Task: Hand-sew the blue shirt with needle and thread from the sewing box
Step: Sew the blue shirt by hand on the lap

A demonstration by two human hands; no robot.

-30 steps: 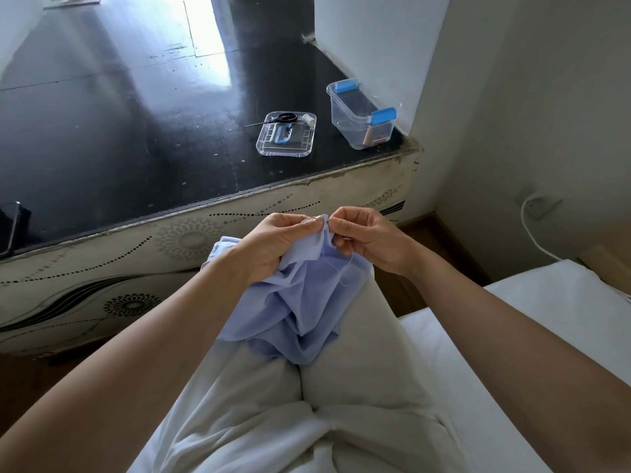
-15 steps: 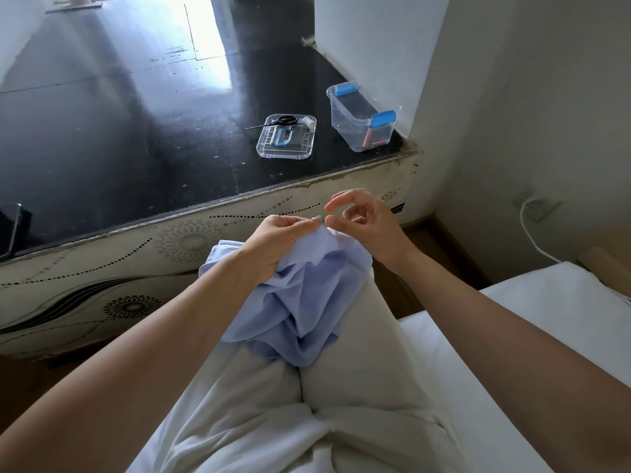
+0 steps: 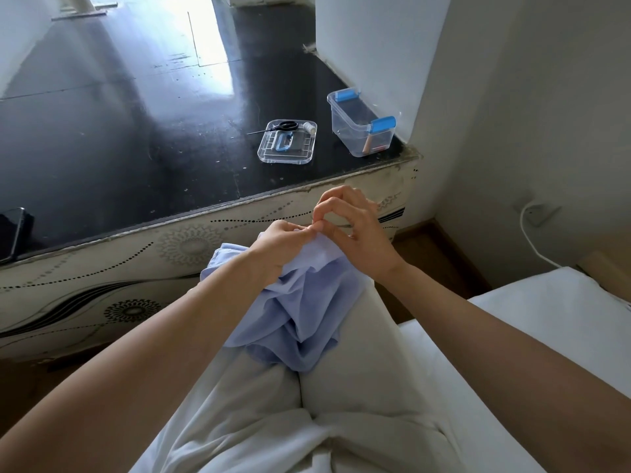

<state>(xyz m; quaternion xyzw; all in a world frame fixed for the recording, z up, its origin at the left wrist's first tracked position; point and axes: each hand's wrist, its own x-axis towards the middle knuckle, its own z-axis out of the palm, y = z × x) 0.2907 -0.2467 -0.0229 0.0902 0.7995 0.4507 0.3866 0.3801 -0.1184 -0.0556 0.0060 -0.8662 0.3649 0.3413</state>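
At the far left edge, a dark phone (image 3: 13, 233) lies on the black tabletop (image 3: 119, 131). The left hand (image 3: 283, 247) is curled round a bunched fold of the blue shirt (image 3: 300, 308), gripping it at the top. The rest of the shirt hangs crumpled over the person's lap in white trousers (image 3: 341, 387). Farther back on the tabletop lies a clear box lid (image 3: 286, 148). Black-handled scissors (image 3: 280, 126) lie across its far edge and a white thread spool (image 3: 309, 127) sits at its far right corner. The right hand (image 3: 355, 230) has thumb and index fingertips pinched together at the shirt's raised edge, touching the left fingertips, with the other fingers loosely curled. Whether a needle sits in the pinch cannot be told. The clear sewing box (image 3: 358, 128) with blue latches stands open near the table corner, just right of the lid. A white cable (image 3: 532, 240) runs down the right wall toward the white bed (image 3: 563, 319).
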